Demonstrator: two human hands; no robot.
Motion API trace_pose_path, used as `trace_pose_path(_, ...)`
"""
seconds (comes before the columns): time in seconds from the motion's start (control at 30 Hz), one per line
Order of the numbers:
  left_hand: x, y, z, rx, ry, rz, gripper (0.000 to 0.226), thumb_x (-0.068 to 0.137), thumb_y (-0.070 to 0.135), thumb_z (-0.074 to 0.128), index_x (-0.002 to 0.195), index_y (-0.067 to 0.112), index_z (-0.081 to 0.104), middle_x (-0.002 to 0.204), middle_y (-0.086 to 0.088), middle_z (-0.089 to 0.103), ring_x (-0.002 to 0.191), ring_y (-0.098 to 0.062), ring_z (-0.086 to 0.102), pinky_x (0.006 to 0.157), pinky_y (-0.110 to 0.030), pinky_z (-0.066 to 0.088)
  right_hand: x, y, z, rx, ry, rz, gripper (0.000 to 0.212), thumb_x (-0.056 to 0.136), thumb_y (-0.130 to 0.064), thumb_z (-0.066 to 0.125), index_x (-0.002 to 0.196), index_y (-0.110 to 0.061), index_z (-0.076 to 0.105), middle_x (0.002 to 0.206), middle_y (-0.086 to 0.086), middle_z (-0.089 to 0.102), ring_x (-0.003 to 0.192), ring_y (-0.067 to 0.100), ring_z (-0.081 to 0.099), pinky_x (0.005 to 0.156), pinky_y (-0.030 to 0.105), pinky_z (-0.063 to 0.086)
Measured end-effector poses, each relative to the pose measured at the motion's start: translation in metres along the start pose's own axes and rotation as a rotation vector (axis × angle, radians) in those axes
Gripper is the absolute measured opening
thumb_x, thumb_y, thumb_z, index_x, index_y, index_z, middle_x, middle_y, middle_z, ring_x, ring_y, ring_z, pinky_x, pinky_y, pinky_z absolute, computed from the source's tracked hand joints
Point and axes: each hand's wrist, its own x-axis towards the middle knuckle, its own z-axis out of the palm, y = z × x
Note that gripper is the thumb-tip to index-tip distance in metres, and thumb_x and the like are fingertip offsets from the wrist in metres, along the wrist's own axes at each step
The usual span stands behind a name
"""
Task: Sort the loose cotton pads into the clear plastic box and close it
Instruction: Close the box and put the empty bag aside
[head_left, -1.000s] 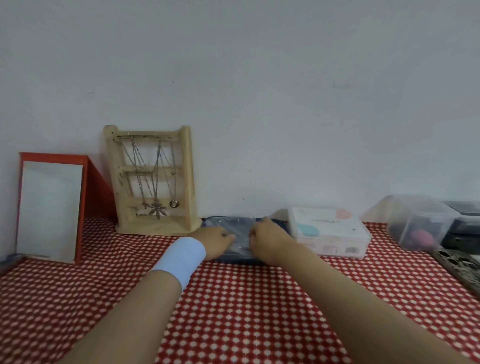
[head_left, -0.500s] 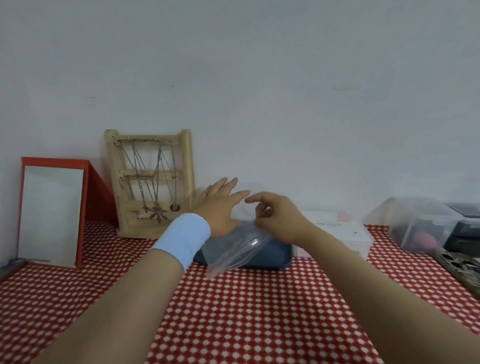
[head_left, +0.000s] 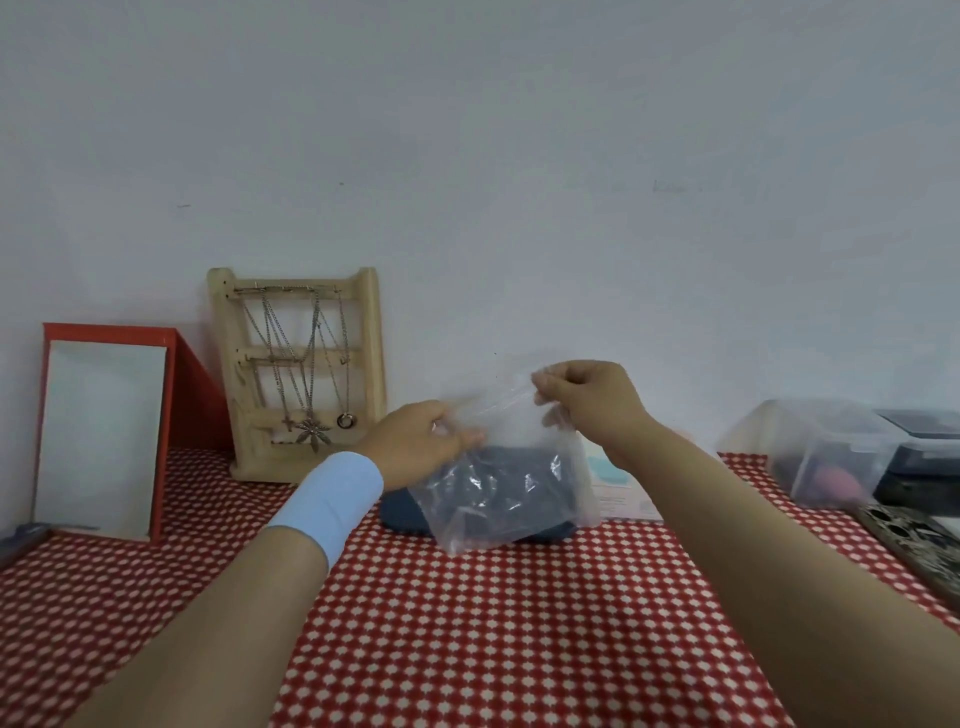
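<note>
Head view: the red checked tablecloth (head_left: 467, 623) fills my foreground. At its far right stands the clear plastic box (head_left: 821, 452), well apart from the clear bag (head_left: 509, 493) I hold up mid-table. My right hand (head_left: 587, 400), the nearer to the box, pinches the bag's rim; my left hand (head_left: 415, 447) pinches it lower. I see no loose pads. Print on the white carton (head_left: 618, 493) behind is unreadable.

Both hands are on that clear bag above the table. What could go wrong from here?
1. The left hand and right hand only pinch the clear bag at its top edge; the thin film may slip or tear.
2. The clear plastic box sits far right, so anything spilled would likely land on the checked cloth or dark blue case.
</note>
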Motion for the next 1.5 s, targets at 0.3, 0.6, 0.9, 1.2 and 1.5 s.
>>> trace_pose_path(0.3, -0.008, -0.007, 0.006, -0.402, 0.261, -0.108, 0.043, 0.102, 0.050, 0.046, 0.084, 0.018, 0.069, 0.093, -0.002, 0.065, 0.095, -0.024, 0.060, 0.079, -0.031, 0.042, -0.005, 0.011, -0.014, -0.157, -0.161, 0.201, 0.025, 0.087, -0.029, 0.079, 0.101, -0.008, 0.076, 0.094, 0.002, 0.079, 0.071, 0.015, 0.074, 0.061, 0.026, 0.058)
trace_pose_path(0.6, -0.006, -0.009, 0.020, -0.853, 0.363, -0.291, 0.037, 0.103, 0.050, 0.045, 0.090, 0.020, 0.064, 0.072, 0.003, 0.043, 0.061, -0.012, 0.043, 0.051, -0.025, 0.041, -0.019, 0.026, 0.004, 0.291, -0.285, 0.443, 0.047, 0.089, -0.040, 0.071, 0.121, -0.005, 0.065, 0.119, 0.013, 0.073, 0.111, 0.030, 0.069, 0.096, 0.044, 0.055)
trace_pose_path(0.9, -0.007, -0.019, 0.022, -0.539, 0.322, -0.281, 0.035, 0.103, 0.039, 0.048, 0.099, 0.007, 0.062, 0.083, -0.003, 0.052, 0.072, -0.018, 0.050, 0.055, -0.026, 0.044, -0.021, 0.026, 0.017, 0.124, -0.067, 0.291, 0.021, 0.103, -0.023, 0.058, 0.111, -0.006, 0.068, 0.094, 0.008, 0.078, 0.083, 0.028, 0.076, 0.078, 0.047, 0.063)
trace_pose_path(1.2, -0.002, -0.006, 0.019, -0.777, 0.360, -0.290, 0.014, 0.105, 0.024, 0.046, 0.114, 0.014, 0.051, 0.100, -0.006, 0.074, 0.079, -0.023, 0.069, 0.071, -0.038, 0.063, -0.037, 0.023, 0.014, -0.045, -0.318, 0.452, 0.042, 0.091, -0.031, 0.074, 0.118, 0.001, 0.063, 0.099, 0.016, 0.077, 0.086, 0.031, 0.076, 0.074, 0.043, 0.064)
trace_pose_path(1.5, -0.007, -0.009, 0.025, -0.986, 0.357, -0.255, 0.025, 0.109, 0.025, 0.040, 0.129, 0.012, 0.044, 0.103, -0.002, 0.076, 0.071, -0.018, 0.076, 0.057, -0.029, 0.060, -0.038, 0.039, 0.023, -0.160, -0.283, 0.343, 0.018, 0.083, -0.028, 0.083, 0.094, -0.015, 0.080, 0.088, -0.001, 0.077, 0.082, 0.015, 0.074, 0.068, 0.028, 0.057)
